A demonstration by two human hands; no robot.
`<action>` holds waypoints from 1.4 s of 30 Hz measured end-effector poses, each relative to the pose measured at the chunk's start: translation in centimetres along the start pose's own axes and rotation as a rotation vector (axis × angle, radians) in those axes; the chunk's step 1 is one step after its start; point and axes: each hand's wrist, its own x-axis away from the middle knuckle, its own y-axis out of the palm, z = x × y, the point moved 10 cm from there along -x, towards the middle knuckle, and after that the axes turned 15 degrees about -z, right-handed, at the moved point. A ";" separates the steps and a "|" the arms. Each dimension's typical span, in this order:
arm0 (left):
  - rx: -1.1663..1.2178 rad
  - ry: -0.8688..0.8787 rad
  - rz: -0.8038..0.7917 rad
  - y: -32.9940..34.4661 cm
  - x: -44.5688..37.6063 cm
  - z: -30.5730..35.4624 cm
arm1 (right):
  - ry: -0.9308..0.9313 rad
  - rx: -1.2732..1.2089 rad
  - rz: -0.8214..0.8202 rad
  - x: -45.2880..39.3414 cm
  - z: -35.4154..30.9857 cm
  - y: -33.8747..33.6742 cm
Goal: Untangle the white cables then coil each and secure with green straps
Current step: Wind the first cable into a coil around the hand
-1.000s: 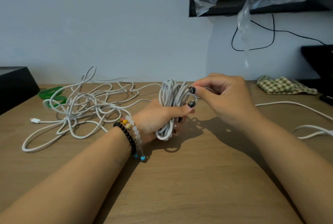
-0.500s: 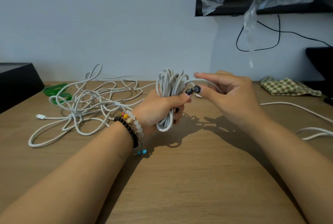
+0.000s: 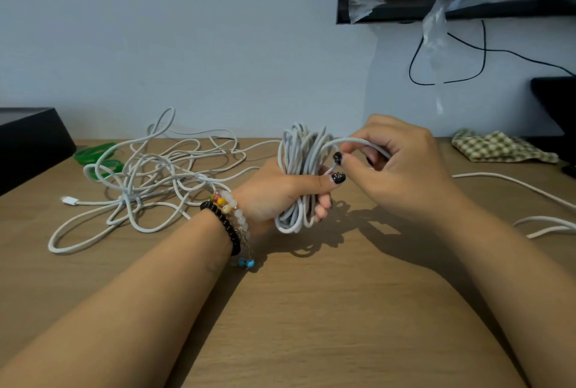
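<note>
The wooden surface (image 3: pixel 311 309) is carrying everything. Left of the coil (image 3: pixel 299 175), a tangle (image 3: pixel 149 178) is lying unsorted, so plenty is left. The coil is standing upright in the gripping left hand (image 3: pixel 274 197), nearly wound, unstrapped. The right hand (image 3: pixel 396 166) is pinching its loose end. Beyond the tangle, the green straps (image 3: pixel 93 155) are waiting.
</note>
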 end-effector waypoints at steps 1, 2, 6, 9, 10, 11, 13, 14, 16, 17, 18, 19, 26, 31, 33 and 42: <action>-0.002 -0.009 -0.010 0.2 0.0 -0.1 | -0.002 0.017 0.026 0.1 -0.1 -0.2; -0.002 -0.015 -0.022 0.5 0.0 -0.1 | -0.008 0.038 0.045 0.2 -0.3 -0.4; 0.005 -0.027 -0.043 0.9 -0.2 -0.3 | -0.072 0.163 0.109 0.4 -1.0 -0.8; 0.017 -0.039 -0.069 1.0 -0.3 -0.5 | -0.112 0.220 0.143 0.4 -1.5 -1.0; 0.020 -0.035 -0.075 0.9 -0.2 -0.5 | -0.110 0.207 0.134 0.3 -1.5 -1.0; 0.019 -0.026 -0.076 0.7 -0.2 -0.5 | -0.091 0.169 0.114 0.2 -1.2 -1.0; 0.043 0.007 -0.066 0.2 -0.2 -0.3 | 0.011 -0.006 0.043 0.0 0.6 -0.9; 0.081 0.038 -0.050 -0.1 -0.2 0.1 | 0.070 -0.121 0.005 0.0 1.8 -0.7; 0.224 0.117 0.020 -1.2 0.0 1.0 | 0.143 -0.264 -0.037 0.0 3.2 -0.7; 0.308 0.161 0.066 -1.9 0.2 1.5 | 0.161 -0.291 -0.043 0.0 3.5 -0.7; 0.379 0.204 0.114 -2.5 0.5 2.0 | 0.173 -0.310 -0.044 0.0 3.7 -0.7; 0.421 0.243 0.161 -3.2 0.9 2.5 | 0.178 -0.329 -0.041 0.0 3.8 -0.7; 0.258 0.200 0.188 -3.1 0.9 1.8 | 0.183 -0.351 -0.016 0.0 3.6 1.2; 0.172 0.161 0.111 -1.8 0.5 1.3 | 0.169 -0.361 -0.096 0.0 2.8 2.1; 0.196 0.137 0.031 -1.0 0.3 1.2 | 0.179 -0.377 -0.136 0.1 2.6 2.4; 0.205 0.186 -0.183 0.8 -0.1 1.5 | 0.198 -0.492 -0.260 0.2 1.7 3.6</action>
